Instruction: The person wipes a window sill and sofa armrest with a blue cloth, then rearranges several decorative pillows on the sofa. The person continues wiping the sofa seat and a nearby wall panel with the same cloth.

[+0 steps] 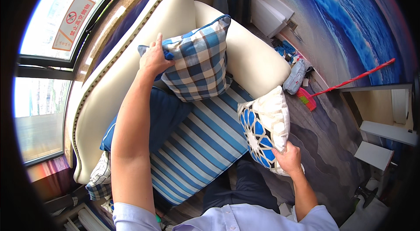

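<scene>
My left hand point(153, 58) grips the left edge of a blue, brown and white plaid cushion point(200, 62), which leans against the cream sofa back. Dark blue fabric shows beside the thumb. Off the sofa's right front side, my right hand point(290, 158) holds a white cushion point(262, 129) with a blue and black star pattern by its lower edge. Below my left hand, a plain dark blue cushion point(170, 108) lies on the striped seat pad point(203, 139), partly covered by my forearm. At the left end, more patterned cushions point(100, 177) are partly hidden behind that arm.
The cream sofa point(242, 47) has a studded back along the window point(42, 109). On the floor beyond its right arm lie a grey-blue bundle point(293, 77) and other clutter. A red-handled broom point(306, 98) leans there. White furniture point(374, 155) stands at the right.
</scene>
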`<action>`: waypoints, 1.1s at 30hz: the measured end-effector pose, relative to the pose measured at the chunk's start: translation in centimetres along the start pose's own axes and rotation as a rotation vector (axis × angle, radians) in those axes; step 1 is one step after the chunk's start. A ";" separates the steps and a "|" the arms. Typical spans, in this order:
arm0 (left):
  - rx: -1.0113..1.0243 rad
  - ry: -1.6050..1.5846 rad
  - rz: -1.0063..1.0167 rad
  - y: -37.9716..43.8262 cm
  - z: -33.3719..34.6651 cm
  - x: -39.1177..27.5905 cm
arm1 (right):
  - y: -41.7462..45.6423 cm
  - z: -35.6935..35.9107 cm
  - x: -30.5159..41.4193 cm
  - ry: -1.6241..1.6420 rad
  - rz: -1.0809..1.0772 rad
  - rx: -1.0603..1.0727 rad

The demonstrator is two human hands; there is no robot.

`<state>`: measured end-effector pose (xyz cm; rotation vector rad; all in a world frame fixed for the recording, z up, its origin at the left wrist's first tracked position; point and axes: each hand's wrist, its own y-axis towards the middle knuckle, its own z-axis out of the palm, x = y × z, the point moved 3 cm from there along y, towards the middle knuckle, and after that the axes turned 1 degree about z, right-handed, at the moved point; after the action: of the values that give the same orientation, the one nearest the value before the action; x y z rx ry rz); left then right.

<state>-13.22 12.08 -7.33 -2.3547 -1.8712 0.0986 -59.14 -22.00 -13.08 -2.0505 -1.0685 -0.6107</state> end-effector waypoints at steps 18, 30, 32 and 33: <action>-0.011 0.153 -0.279 -9.7 -2.4 5.7 | 22.1 6.7 12.1 -0.253 -0.674 -0.019; -0.383 -0.080 -0.042 -15.1 -0.4 2.6 | 24.9 6.5 11.1 -0.657 -0.601 -0.241; -0.410 -0.199 -0.002 -19.0 0.9 2.7 | 24.0 7.2 11.0 -0.743 -0.626 -0.268; -0.460 -0.238 0.021 -21.6 1.7 2.5 | 24.0 7.8 10.6 -0.839 -0.537 -0.175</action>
<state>-33.67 19.44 -5.80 -2.7664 -2.1728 -0.0603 -32.70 -20.02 -19.97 -2.2179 -2.1522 -0.0504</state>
